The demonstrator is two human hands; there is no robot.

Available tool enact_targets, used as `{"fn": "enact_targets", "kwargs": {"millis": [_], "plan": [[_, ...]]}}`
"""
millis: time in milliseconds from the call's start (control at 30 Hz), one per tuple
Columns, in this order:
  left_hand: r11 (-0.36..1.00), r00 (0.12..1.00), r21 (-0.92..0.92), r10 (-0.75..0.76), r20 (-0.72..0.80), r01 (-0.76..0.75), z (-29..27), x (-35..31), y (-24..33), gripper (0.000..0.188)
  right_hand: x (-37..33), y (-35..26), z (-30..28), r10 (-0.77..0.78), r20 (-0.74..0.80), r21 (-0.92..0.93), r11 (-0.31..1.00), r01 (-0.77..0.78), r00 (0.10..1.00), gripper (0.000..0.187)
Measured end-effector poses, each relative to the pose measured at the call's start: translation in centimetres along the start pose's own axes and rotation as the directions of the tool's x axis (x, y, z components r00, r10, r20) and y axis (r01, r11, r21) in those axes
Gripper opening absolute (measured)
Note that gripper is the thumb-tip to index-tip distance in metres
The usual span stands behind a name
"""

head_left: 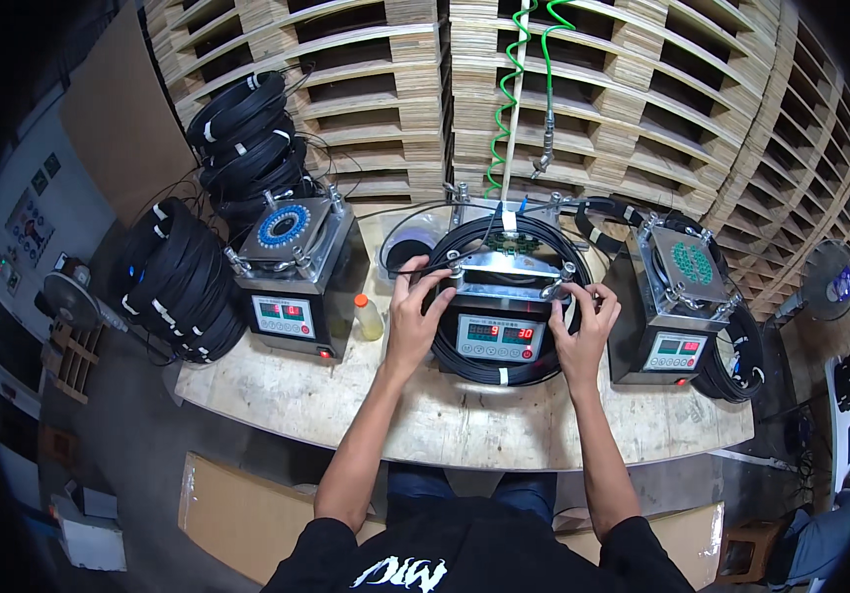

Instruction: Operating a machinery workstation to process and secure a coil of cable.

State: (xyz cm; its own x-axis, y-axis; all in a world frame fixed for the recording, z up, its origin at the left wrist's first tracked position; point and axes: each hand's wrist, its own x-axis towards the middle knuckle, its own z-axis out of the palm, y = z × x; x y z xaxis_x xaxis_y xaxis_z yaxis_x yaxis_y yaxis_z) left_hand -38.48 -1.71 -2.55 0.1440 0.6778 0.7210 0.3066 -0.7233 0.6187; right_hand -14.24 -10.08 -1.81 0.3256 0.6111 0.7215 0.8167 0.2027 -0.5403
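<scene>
At the middle of the table stands a box-shaped metal machine with a digital display panel point(500, 339). A coil of black cable point(504, 376) hangs around its front, with a white tag at the top. My left hand point(415, 311) is closed at the left end of the metal top bar point(504, 294), beside a metal post and a strand of cable; its fingertips' exact hold is hidden. My right hand point(584, 326) pinches a metal knob point(552, 291) at the right end of that bar. Behind the bar is a green round fixture point(514, 243).
Similar machines stand left point(282, 316) and right point(677, 351). An orange-capped bottle point(369, 319) is near my left forearm. Stacks of black cable coils point(176, 287) rise at the left. Wooden pallets point(376, 99) line the back, before which a green spiral hose point(501, 119) hangs.
</scene>
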Motion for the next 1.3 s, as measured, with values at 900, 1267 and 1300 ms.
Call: {"fn": "enact_targets", "kwargs": {"millis": [900, 1267, 1300], "plan": [[0.971, 0.971, -0.002, -0.238, 0.024, 0.238, -1.4, 1.4, 0.7, 0.015, 0.5, -2.0, 0.2, -0.038, -0.011, -0.291, 0.956, 0.034, 0.999, 0.041], [0.973, 0.972, -0.015, -0.231, -0.046, 0.231, -0.2, 0.9, 0.3, 0.015, 1.8, 3.0, -0.5, 0.071, -0.124, 0.322, 0.946, -0.028, 0.990, 0.011], [0.973, 0.972, -0.027, -0.230, -0.043, 0.229, -0.2, 1.0, 0.2, 0.015, 1.8, 3.3, -0.5, 0.119, -0.090, 0.352, 0.933, -0.080, 0.989, 0.011]]}}
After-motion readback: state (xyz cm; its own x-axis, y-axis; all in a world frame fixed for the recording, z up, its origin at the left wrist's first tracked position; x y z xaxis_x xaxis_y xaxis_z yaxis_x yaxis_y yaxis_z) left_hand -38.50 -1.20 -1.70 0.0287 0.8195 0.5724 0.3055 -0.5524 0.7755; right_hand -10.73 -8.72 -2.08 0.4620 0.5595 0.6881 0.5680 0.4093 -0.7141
